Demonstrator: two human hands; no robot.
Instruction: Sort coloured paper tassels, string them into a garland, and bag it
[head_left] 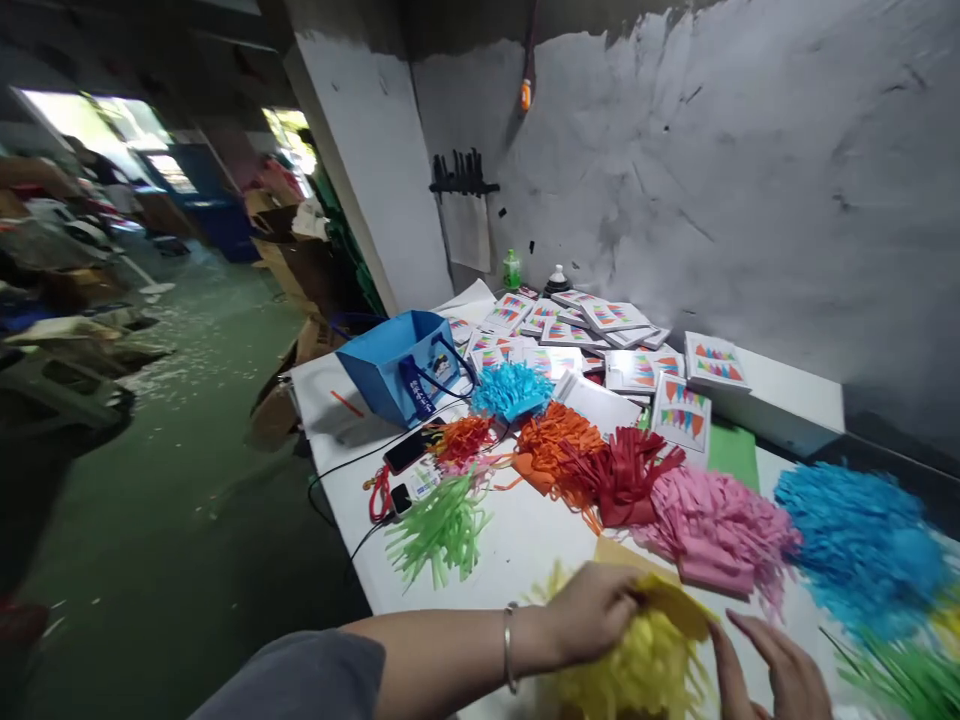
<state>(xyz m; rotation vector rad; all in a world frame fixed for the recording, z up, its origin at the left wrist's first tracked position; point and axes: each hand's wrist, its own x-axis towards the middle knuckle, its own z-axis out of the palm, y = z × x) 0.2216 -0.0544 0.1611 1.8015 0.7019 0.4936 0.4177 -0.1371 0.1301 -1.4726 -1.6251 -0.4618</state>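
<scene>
My left hand (589, 618), with a metal bangle at its wrist, pinches the top of a yellow fringed paper bundle (634, 675) low in the view. The loose strips hang below the fingers and are partly blurred. Beside the bundle's right end is my right hand (784, 672), fingers apart; whether one fingertip touches the yellow edge I cannot tell. More fringed bundles lie around: pink (716, 530), dark red (626, 475), orange (555, 450), light green (442, 525) and a large blue one (859, 540) on the right.
A blue paper bag (397, 365) stands at the table's left edge, near a phone (409, 448) and cables. Behind the bundles, many printed packs (570, 332) lie heaped before the grey wall. A white box (795, 390) stands at the back right. Cartons (289, 270) stand on the floor left.
</scene>
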